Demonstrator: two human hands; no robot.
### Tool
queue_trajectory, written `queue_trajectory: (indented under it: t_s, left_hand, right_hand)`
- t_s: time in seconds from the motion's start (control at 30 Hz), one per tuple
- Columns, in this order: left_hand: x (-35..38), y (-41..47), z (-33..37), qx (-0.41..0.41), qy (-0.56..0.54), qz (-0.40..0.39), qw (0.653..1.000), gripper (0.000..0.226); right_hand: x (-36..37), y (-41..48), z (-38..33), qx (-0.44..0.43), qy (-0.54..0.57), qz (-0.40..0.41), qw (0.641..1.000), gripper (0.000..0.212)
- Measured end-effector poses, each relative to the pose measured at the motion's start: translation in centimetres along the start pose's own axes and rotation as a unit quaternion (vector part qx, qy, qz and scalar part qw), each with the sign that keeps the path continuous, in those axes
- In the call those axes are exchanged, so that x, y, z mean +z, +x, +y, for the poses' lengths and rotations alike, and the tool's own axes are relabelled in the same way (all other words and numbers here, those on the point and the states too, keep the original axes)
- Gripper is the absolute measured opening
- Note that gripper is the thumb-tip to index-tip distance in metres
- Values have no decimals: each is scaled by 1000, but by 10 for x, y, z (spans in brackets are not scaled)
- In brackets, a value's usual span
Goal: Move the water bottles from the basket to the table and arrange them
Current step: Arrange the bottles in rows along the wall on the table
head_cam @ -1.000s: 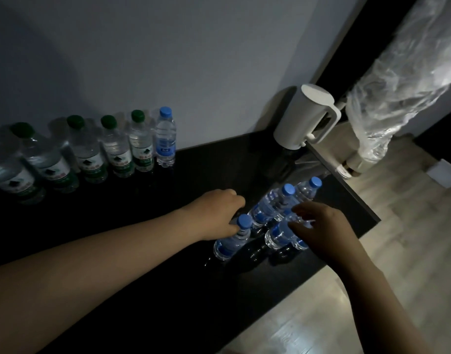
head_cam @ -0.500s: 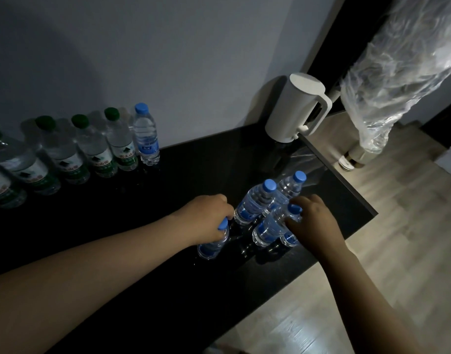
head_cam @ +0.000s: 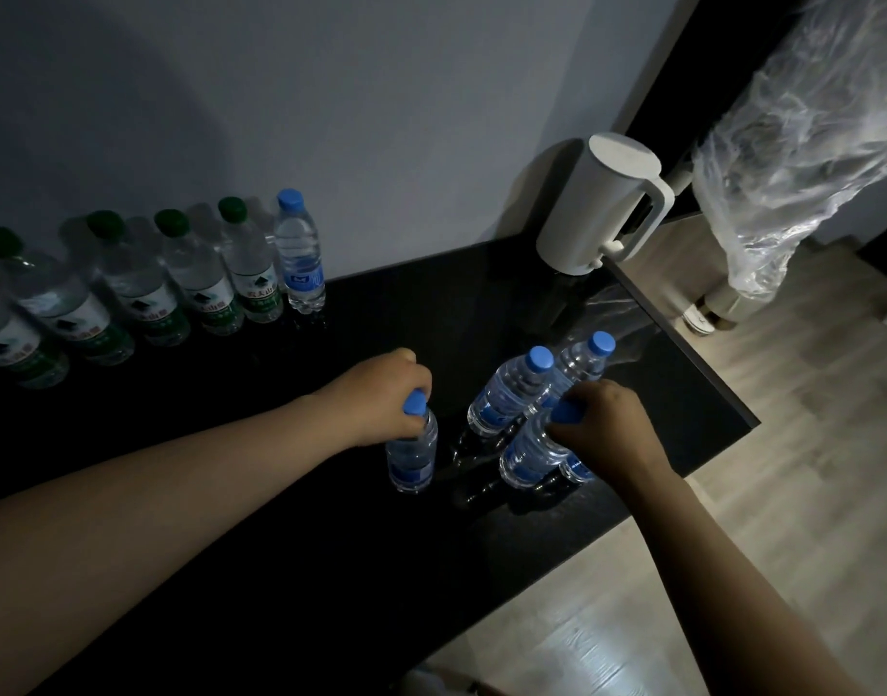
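Note:
My left hand grips the cap and neck of a blue-capped water bottle standing on the black table. To its right, my right hand grips the top of another blue-capped bottle in a small cluster. Two more blue-capped bottles stand just behind, and part of one more bottle shows under my right hand. Along the wall stands a row of several green-capped bottles, with one blue-capped bottle at its right end. No basket is in view.
A white kettle stands at the table's back right corner. A crumpled clear plastic bag covers something off the table's right side. The table's right edge drops to a wooden floor.
My left hand has closed on its bottle and drawn it leftward, away from the cluster. My right hand has settled onto the cap of the front bottle in the cluster.

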State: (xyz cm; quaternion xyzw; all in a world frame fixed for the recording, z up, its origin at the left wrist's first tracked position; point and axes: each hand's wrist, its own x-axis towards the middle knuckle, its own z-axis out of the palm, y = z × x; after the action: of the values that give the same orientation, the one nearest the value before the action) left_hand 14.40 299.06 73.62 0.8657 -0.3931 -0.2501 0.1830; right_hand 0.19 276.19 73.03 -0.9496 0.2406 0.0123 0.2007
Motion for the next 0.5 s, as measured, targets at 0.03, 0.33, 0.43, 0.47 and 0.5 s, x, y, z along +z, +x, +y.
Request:
queue_trajectory:
  t_s: [0.03,0.33,0.43,0.47,0.5]
  left_hand:
    - [-1,-1,-3,-1,1,9,1000,18]
    - [-30,-19,-33,-68,-63,140,986,30]
    - [-40,-23,-42,-59,-58,147,986,27]
    - [-43,-23,-45,-57,-54,149,986,25]
    - [-45,-23,-47,-54,-50,151,986,24]
  right_hand:
    - [-1,0,-3,-1,2,2,1000,27]
    - [-7,-5,-51,-29,4,-1,1000,17]
    - [-10,-1,-72,-43,1,-6,999,20]
    - [-12,1,-78,-49,5,-8,999,21]
    - [-14,4,-84,-55,9,-7,998,22]
